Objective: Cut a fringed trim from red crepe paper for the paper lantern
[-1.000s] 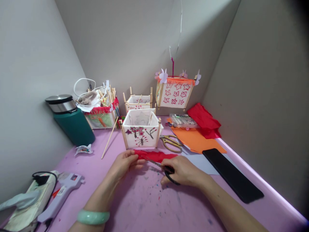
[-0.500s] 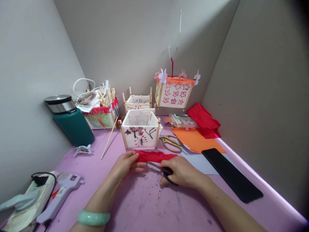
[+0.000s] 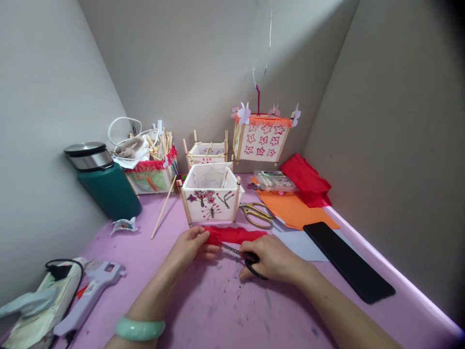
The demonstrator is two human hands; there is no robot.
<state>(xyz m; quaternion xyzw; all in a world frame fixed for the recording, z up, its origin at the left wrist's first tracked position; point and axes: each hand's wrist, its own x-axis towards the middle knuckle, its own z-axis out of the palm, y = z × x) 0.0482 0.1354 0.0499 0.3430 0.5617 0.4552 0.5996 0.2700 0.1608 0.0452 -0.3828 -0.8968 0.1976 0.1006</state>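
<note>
A strip of red crepe paper (image 3: 234, 234) lies crosswise just in front of a white paper lantern (image 3: 212, 206) with painted blossoms and wooden corner sticks. My left hand (image 3: 192, 245) pinches the strip's left end between thumb and fingers. My right hand (image 3: 271, 259) grips black-handled scissors (image 3: 251, 264) through their loops. Their blades point left, and the tips meet the lower edge of the red strip close to my left fingertips. Whether the blades are parted I cannot make out.
Gold-handled scissors (image 3: 256, 215) lie right of the lantern, near orange paper (image 3: 296, 211) and a black phone-like slab (image 3: 347, 259). A star-patterned lantern (image 3: 263, 140) hangs behind. On the left are a green bottle (image 3: 109, 189), a thin stick (image 3: 163, 208) and a glue gun (image 3: 92, 295).
The scissor tips have shifted slightly left and up onto the edge of the red strip. Both hands stay nearly in place; the view has moved a little.
</note>
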